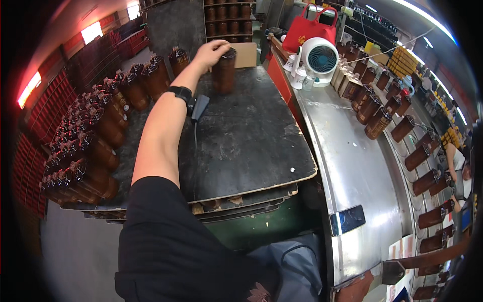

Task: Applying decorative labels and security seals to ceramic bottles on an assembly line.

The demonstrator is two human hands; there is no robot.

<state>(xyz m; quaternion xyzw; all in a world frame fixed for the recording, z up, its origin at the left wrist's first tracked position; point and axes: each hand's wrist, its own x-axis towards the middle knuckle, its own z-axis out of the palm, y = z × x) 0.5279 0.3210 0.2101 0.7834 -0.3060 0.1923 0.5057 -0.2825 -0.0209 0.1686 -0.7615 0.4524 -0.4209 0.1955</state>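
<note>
My left hand [210,54] reaches across the black board [251,146], with a dark band on its wrist. Its fingers are closed round the top of a brown bottle [224,75], which looks upright and slightly blurred by motion. Just behind that bottle is a piece of brown cardboard [245,54]. A dark grey handheld device [200,108] with a cord lies beside my wrist. Along the board's left side stand many brown bottles [105,121] in close rows, and one more bottle [178,60] stands at the far edge near my forearm. My right hand is outside the picture.
To the right runs a metal table [347,166] carrying a phone [347,220], a white fan [321,61] and a red bag [311,30]. Past it, brown bottles [420,157] stand in a line. Another person's arm [451,161] shows at the far right.
</note>
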